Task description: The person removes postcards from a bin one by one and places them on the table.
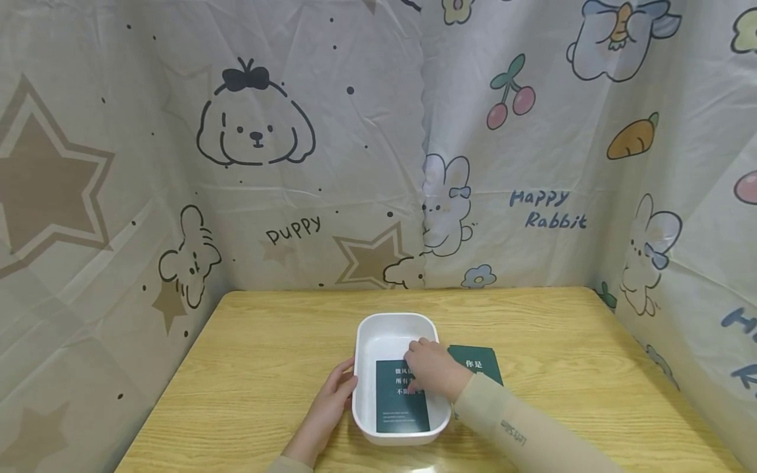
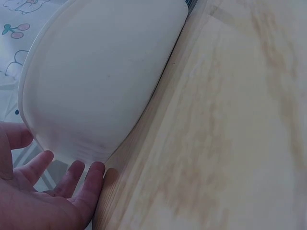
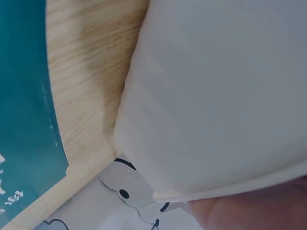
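Observation:
A white rectangular box [image 1: 361, 394] with rounded corners sits on the table. Inside it is a dark green card [image 1: 393, 414] printed with white characters. My right hand [image 1: 436, 369] reaches over the box's right rim and grips this card near its upper right part; the thumb lies over the card's face, and the hand covers that corner. My left hand [image 1: 330, 404] rests against the box's left side. In the left wrist view, fingertips [image 2: 96, 167] of its spread fingers touch the white wall. Only a bit of the right hand [image 3: 259, 211] shows beyond the rim in the right wrist view.
More green cards [image 1: 476, 358] with white characters lie on the table right of the box, partly under the right forearm. The wooden table [image 1: 266, 355] ends at a patterned cloth curtain [image 1: 331, 164] at the back and both sides.

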Available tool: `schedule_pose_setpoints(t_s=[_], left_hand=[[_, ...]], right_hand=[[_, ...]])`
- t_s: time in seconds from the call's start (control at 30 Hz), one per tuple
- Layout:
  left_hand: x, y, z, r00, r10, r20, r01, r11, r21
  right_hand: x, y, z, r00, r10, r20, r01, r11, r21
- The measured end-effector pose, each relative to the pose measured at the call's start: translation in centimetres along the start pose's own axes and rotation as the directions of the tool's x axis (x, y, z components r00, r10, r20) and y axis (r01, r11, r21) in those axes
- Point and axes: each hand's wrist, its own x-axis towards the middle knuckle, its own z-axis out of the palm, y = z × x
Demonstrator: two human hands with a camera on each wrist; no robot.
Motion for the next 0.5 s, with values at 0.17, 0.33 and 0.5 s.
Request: schedule_pose_setpoints(t_s=[0.17, 0.33, 0.5], left_hand=[[-0.05, 0.01, -0.01, 1.000, 0.005, 0.000, -0.005, 1.000, -0.001], [-0.02, -0.04, -0.03, 1.000, 0.009, 0.002, -0.009, 1.000, -0.005], [-0.06, 0.03, -0.06, 1.000, 0.011, 0.007, -0.011, 1.000, -0.009]], right_hand=[[0.03, 0.08, -0.03, 1.000, 0.000, 0.001, 0.000, 1.000, -0.001], [0.20, 0.24, 0.11, 1.000, 0.007, 0.008, -0.008, 1.000, 0.016], [0.48, 0.35, 0.15, 1.000, 0.024, 0.017, -0.024, 0.998, 0.057]])
